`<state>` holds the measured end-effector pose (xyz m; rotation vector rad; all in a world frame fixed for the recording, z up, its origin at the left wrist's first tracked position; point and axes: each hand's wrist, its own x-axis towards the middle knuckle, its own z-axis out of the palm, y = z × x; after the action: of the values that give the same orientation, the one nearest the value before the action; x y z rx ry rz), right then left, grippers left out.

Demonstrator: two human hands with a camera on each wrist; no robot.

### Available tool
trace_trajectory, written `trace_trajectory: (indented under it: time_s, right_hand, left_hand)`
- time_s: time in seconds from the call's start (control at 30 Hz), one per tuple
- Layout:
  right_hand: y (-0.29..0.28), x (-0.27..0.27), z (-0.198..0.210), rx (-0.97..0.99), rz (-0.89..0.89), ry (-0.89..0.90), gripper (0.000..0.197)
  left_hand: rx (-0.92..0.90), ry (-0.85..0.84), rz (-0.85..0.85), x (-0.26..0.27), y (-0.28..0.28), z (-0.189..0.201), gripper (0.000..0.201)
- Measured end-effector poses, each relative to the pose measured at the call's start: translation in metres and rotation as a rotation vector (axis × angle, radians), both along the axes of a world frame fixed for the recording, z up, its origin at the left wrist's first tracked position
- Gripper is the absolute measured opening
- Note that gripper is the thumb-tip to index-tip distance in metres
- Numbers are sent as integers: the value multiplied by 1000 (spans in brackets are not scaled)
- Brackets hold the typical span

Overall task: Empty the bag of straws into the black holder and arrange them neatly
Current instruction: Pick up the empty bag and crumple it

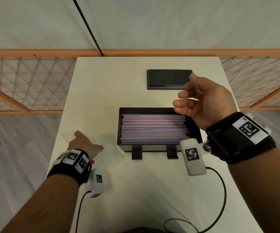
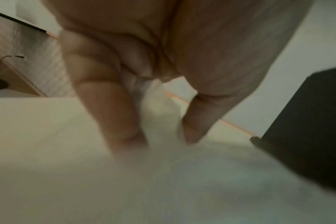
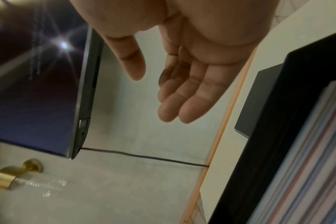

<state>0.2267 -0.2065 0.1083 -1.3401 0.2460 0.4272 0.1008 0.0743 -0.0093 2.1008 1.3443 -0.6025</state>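
Bag (image 1: 112, 145) lies under left fingers (image 2: 113, 115), beside holder (image 1: 159, 146).

Head cam is looking steeply down from above the near edge of the table (image 1: 102, 207), taking in both forearms and the black holder (image 1: 159, 147). Left wrist cam is sitting very close to the tabletop, looking along the fingers, blurred. Right wrist cam is hanging higher, looking past the open palm. All three are sharing the holder.
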Motion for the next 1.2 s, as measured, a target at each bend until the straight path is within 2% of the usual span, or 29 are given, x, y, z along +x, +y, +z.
trace_trajectory:
  time_s: [0.07,0.13,0.2,0.3,0.37,0.43,0.5,0.53,0.57,0.63,0.67,0.73,0.8,0.83,0.9,0.97,1.07,1.13,1.2]
  right_hand:
    - [7,-10,4,-48,33,-64,21]
    - [14,-20,4,-136,73,-151,13]
    - [24,-32,1,-300,152,-295,18]
    - [38,-46,-1,-603,384,-541,62]
    - [49,-51,1,-527,495,-613,88]
    - [62,-50,-1,-341,540,-721,100]
    - [68,-46,-4,-261,549,-786,101]
    - [68,-45,-4,-267,552,-779,97]
    - [66,-45,-6,-298,547,-746,88]
    - [60,-47,-9,-451,531,-702,55]
    - [57,-48,-12,-553,517,-710,38]
    - [55,-50,-18,-693,459,-777,19]
    - [62,-56,-17,-755,387,-909,25]
    - [69,-62,-15,-738,371,-993,28]
    - [91,-77,-11,-704,440,-1108,29]
    - [109,-92,-9,-761,542,-1123,35]
    - [123,-102,-18,-781,625,-1080,32]
    - [131,-104,-26,-722,671,-1008,35]
    - [139,-107,-30,-614,689,-925,28]
  left_hand:
    - [40,-27,-43,-4,2,-13,50]
    - [164,-108,-159,0,3,-4,22]
    - [282,-292,-203,9,2,21,22]
    - [368,-703,-143,21,-8,73,24]
    - [184,-1008,-115,25,-26,104,22]
    - [-194,-1173,-94,28,-48,122,18]
    - [-488,-1158,-128,24,-72,130,19]
    - [-555,-1123,-163,22,-81,130,23]
    - [-617,-1096,-199,20,-87,126,30]
    - [-754,-1047,-198,15,-89,119,61]
    - [-764,-1035,-187,12,-88,118,70]
    - [-658,-1004,-210,6,-86,113,59]
    - [-541,-980,-216,-1,-87,109,52]
    - [-640,-999,-159,-3,-89,110,57]
    - [-942,-1025,79,-5,-89,110,63]
    - [-1032,-1106,228,-6,-83,108,58]
    - [-989,-1123,252,-11,-64,95,49]
    - [-879,-1096,253,-15,-51,87,50]
    - [-820,-1076,257,-16,-41,85,55]
